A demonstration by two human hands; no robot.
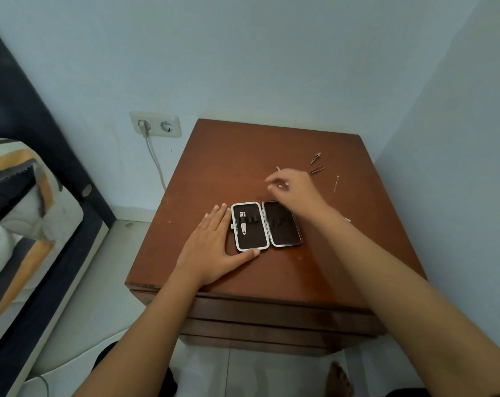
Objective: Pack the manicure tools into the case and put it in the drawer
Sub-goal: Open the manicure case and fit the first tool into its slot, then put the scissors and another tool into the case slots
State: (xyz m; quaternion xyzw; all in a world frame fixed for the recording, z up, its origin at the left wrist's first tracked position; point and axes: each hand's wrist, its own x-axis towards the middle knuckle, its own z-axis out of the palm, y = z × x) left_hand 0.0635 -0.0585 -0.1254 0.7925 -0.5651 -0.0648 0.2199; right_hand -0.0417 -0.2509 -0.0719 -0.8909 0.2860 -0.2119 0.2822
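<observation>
A small black case (283, 227) with a white rim lies open flat on the brown nightstand (214, 173). A nail clipper (243, 223) sits under a strap in its left half. My left hand (214, 247) lies flat on the wood against the case's left edge, thumb at its lower corner. My right hand (293, 190) hovers blurred just beyond the case's right half, fingers loosely curled; whether it holds a tool I cannot tell. Loose tools lie behind it: small scissors (315, 157), tweezers (317, 169), a thin pick (335, 183) and a tool tip (278, 168).
The nightstand stands in a wall corner, with drawer fronts (271, 316) below its front edge. A bed (28, 224) is at the left. A wall socket (155, 125) with a plugged cable is behind. My bare foot (339, 379) is on the floor.
</observation>
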